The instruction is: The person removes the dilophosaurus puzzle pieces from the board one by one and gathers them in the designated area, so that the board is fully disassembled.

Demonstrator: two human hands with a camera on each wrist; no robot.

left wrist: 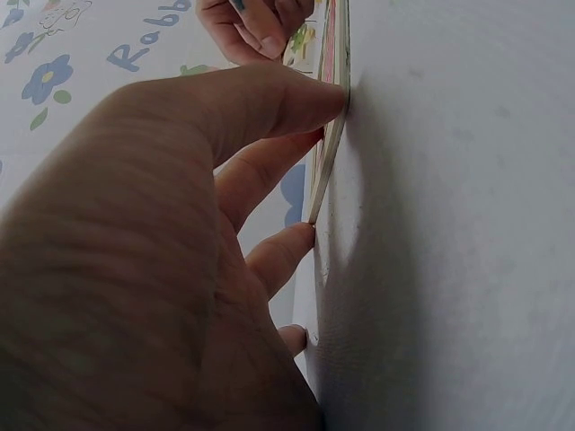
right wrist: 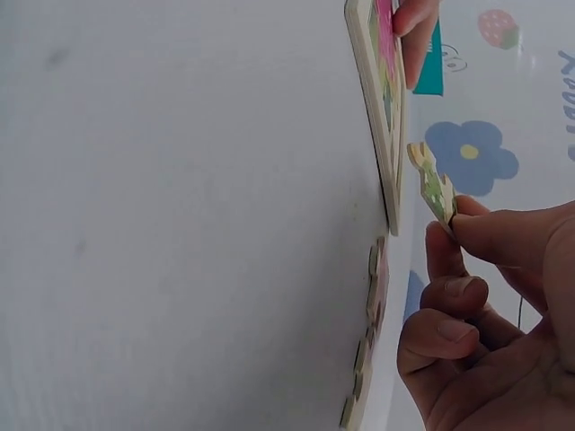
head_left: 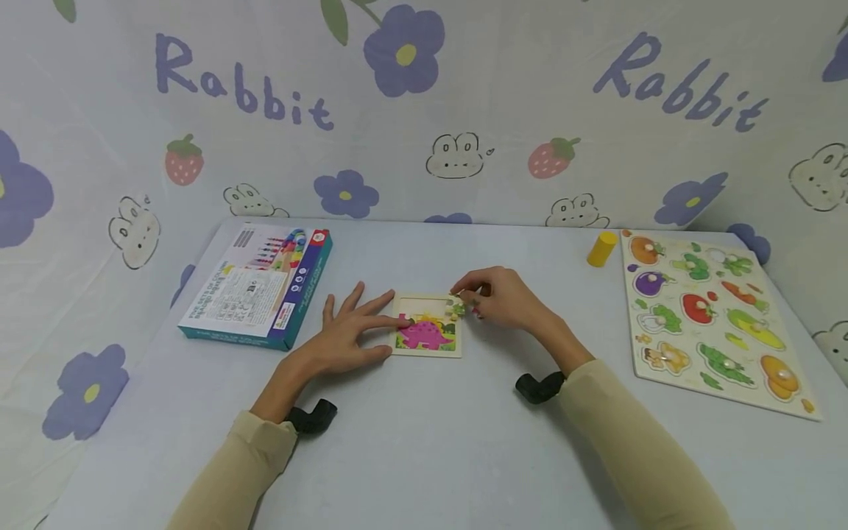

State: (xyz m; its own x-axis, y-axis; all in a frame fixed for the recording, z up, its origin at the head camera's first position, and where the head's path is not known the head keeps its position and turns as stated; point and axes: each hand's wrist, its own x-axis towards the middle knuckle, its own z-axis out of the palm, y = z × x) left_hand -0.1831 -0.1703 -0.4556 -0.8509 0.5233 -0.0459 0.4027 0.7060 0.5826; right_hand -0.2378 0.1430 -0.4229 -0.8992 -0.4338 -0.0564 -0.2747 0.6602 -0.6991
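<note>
A small wooden jigsaw puzzle tray [head_left: 427, 356] lies on the table, with a pink dinosaur picture [head_left: 424, 336] in its lower part and bare wood along the top. My left hand [head_left: 346, 337] rests at its left side, fingers spread. The index finger touches the picture, and in the left wrist view the thumb [left wrist: 305, 101] meets the tray's edge. Over the tray's upper right corner, my right hand [head_left: 505, 298] pinches a green jigsaw piece [right wrist: 437, 190] between thumb and index finger, tilted and off the table. Loose jigsaw pieces [right wrist: 367, 346] lie beside the tray, mostly hidden in the head view.
At the left lies a boxed toy set [head_left: 255, 287] with a teal edge. A yellow cylinder [head_left: 601, 249] stands at the back right, beside a large vegetable peg-puzzle board [head_left: 718, 335]. Behind the table hangs a rabbit-print cloth [head_left: 265, 162].
</note>
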